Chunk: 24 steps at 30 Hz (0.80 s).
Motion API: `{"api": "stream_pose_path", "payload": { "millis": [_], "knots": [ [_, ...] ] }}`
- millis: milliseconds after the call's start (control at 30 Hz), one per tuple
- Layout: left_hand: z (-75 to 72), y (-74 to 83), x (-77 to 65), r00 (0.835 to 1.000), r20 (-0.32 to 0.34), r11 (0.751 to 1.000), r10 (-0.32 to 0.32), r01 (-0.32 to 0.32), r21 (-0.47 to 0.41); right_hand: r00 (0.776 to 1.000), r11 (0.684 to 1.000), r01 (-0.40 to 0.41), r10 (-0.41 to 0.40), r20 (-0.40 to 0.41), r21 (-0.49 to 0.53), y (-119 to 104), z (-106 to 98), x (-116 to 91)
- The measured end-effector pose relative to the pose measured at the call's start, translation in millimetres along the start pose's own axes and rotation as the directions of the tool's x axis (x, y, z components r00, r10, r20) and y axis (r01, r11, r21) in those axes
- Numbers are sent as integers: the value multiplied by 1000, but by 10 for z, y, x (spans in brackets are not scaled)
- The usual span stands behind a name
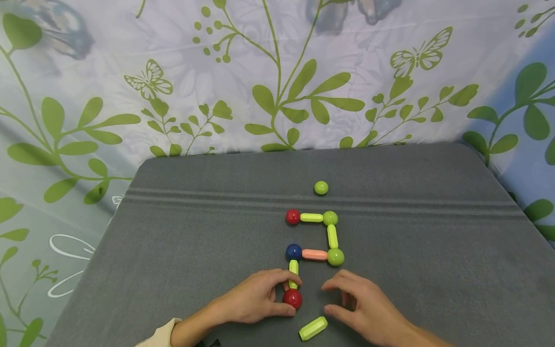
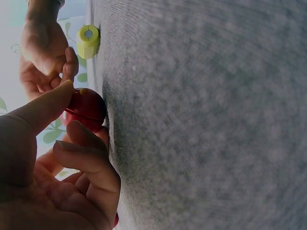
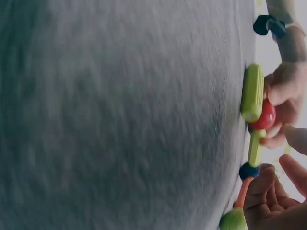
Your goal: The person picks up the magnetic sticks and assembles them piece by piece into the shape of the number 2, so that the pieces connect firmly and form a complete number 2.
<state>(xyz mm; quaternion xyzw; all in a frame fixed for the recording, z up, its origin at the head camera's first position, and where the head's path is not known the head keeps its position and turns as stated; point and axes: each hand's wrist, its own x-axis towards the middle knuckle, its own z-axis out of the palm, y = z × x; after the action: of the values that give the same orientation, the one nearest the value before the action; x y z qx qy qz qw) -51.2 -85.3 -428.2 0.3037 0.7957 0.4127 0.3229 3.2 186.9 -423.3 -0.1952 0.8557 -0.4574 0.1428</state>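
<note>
My left hand holds a red ball, the thumb on its near side and a finger over the yellow-green magnetic rod joined to it. That rod runs up to a blue ball. From there an orange rod, a green ball, another yellow-green rod, a second green ball and a further rod lead to another red ball. My right hand, loosely bent and holding nothing, hovers beside a loose yellow-green rod.
A single lime-green ball lies apart, beyond the joined pieces. Everything rests on a grey cloth-covered table with raised creases across its far part. A leaf-patterned curtain hangs behind the table's far edge.
</note>
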Motion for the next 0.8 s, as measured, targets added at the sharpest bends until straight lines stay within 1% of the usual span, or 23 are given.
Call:
{"api": "stream_pose_path", "payload": {
  "millis": [100, 167, 233, 300, 400, 467, 667, 800],
  "knots": [
    [-3, -4, 0, 1000, 4, 1000, 2, -2, -7, 996, 996, 76, -78, 37, 56, 26, 72, -18],
    [-2, -7, -1, 1000, 4, 1000, 5, -5, -8, 991, 990, 109, -115, 64, 86, 44, 108, -20],
    [-1, -9, -1, 1000, 5, 1000, 6, -6, -10, 987, 986, 122, -132, 93, 110, 64, 133, -19],
    [0, -10, 1, 1000, 6, 1000, 4, -4, -12, 984, 985, 110, -126, 122, 133, 82, 149, -17],
    [3, -12, 4, 1000, 7, 1000, 4, -4, -12, 983, 986, 57, -83, 161, 156, 101, 162, -14],
    [5, -13, 2, 1000, 5, 1000, 6, -6, -13, 982, 987, 43, -70, 175, 158, 107, 173, -12],
    [11, -14, -5, 1000, -1, 1000, 15, -15, -16, 979, 987, 70, -96, 182, 143, 115, 200, 0],
    [12, -12, -7, 1000, -1, 1000, 15, -15, -17, 978, 985, 73, -101, 181, 155, 122, 207, 1]
  ]
}}
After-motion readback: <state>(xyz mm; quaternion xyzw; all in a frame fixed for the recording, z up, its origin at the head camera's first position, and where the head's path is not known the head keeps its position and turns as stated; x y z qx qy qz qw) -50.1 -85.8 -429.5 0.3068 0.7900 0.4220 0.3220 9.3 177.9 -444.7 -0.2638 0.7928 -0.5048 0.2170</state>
